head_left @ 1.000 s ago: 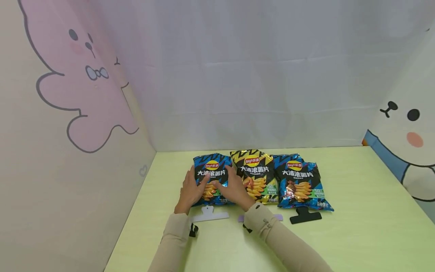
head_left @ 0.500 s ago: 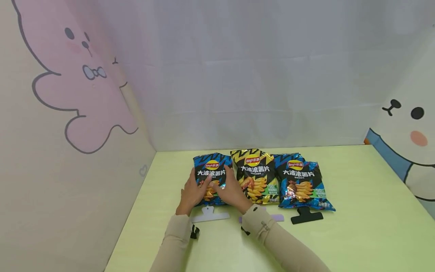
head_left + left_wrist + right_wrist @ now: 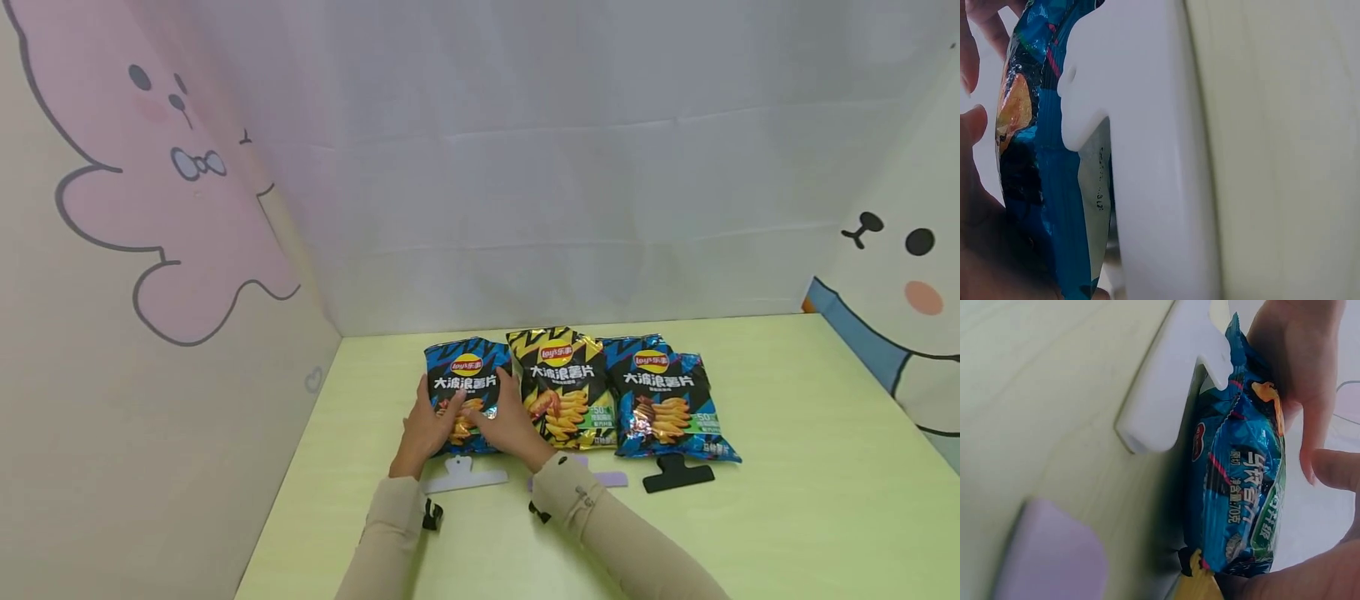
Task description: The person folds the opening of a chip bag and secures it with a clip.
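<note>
A blue-and-black bag of potato chips lies at the left of a row of chip bags in the head view. My left hand grips its left side and my right hand its right side. The two thumbs come close together over its front. Part of the bag's lower front is hidden by the hands. In the left wrist view, a fingertip shows under the bag's edge. A white bag clip lies just below the bag, close to its bottom seam.
To the right lie a yellow chip bag and a blue chip bag overlapping another blue bag. Below them are a purple clip, partly behind the right sleeve, and a black clip. A curtain backs the table.
Both hands keep their hold on the left blue chip bag, with hardly any movement. The head view has shifted slightly.
</note>
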A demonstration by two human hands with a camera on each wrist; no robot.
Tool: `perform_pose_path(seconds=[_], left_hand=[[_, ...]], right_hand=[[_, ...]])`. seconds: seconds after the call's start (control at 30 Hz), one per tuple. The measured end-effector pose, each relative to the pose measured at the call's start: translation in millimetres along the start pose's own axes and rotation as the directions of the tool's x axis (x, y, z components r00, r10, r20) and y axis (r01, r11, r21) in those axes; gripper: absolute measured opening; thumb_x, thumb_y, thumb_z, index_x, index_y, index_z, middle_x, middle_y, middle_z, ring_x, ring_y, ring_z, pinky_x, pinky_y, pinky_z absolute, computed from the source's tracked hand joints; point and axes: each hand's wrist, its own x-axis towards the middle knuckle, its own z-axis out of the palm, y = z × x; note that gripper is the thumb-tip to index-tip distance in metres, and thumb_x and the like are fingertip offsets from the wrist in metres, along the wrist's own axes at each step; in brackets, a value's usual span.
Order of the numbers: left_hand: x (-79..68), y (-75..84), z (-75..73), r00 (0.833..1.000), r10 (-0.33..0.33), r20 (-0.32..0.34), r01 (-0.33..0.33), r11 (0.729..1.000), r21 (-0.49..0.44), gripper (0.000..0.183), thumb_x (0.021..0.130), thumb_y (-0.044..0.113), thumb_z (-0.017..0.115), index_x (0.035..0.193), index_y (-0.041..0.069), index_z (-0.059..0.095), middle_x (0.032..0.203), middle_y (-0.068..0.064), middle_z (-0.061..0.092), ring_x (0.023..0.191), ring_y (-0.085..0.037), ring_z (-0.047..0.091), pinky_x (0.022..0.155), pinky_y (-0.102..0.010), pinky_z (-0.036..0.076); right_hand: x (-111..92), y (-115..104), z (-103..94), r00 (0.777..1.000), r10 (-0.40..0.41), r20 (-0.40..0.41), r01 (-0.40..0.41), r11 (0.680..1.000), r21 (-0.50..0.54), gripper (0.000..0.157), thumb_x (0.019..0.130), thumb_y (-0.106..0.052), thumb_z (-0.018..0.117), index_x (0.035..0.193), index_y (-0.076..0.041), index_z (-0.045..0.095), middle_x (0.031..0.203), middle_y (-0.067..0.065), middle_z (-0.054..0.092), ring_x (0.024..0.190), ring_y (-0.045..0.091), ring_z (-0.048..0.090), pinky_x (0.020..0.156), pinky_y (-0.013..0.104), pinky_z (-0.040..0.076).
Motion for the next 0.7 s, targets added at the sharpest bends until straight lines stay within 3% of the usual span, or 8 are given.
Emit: perform_pose_path(seconds=[0.23,0.4,0.5,0.7], left_hand=[[0.8,-2.6,3.2,1.000,-0.009,-0.005,0.008,1.000,-0.017,0.101,0.093,0.069,0.051,0.162,0.009,0.008,0.158,-0.029,0.037,0.146,-0.050,0.036,0.121,-0.072,0.009],[-0.5,-6.7,3.5,0.999,-0.034,0.008,0.034,0.997,-0.069,0.102,0.092,0.069,0.055,0.162,0.013,0.006,0.159,-0.028,0.036,0.144,-0.057,0.033,0.115,-0.072,0.027],[-1.3,-8.0,3.2,0.999,-0.032,0.014,0.033,0.995,-0.095,0.102,0.092,0.068,0.056,0.162,0.013,0.006,0.157,-0.028,0.039,0.141,-0.055,0.039,0.110,-0.070,0.037],[1.4,-5.5,2.4,0.999,0.040,-0.004,-0.040,0.990,-0.139,0.100,0.093,0.061,0.060,0.162,0.011,0.009,0.153,-0.028,0.044,0.136,-0.045,0.050,0.111,-0.062,0.041]], right_hand=[[1.8,0.5,2.3,0.999,0.032,-0.010,-0.031,0.999,0.019,0.095,0.094,-0.038,0.070,0.162,-0.010,0.009,0.168,0.025,0.008,0.151,0.049,0.025,0.117,0.066,0.030],[1.5,0.1,4.6,1.000,0.028,-0.005,-0.027,0.998,0.048,0.093,0.095,-0.034,0.070,0.162,-0.010,0.010,0.167,0.023,0.015,0.148,0.049,0.030,0.116,0.065,0.032],[0.5,-0.4,5.2,0.999,0.036,0.008,-0.036,0.998,0.060,0.092,0.095,-0.033,0.069,0.162,-0.012,0.009,0.167,0.021,0.016,0.149,0.047,0.030,0.117,0.065,0.032],[1.1,0.2,3.6,0.997,0.070,-0.012,-0.068,0.989,0.129,0.097,0.094,-0.035,0.070,0.163,-0.015,0.004,0.165,0.025,0.022,0.146,0.050,0.034,0.115,0.067,0.033]])
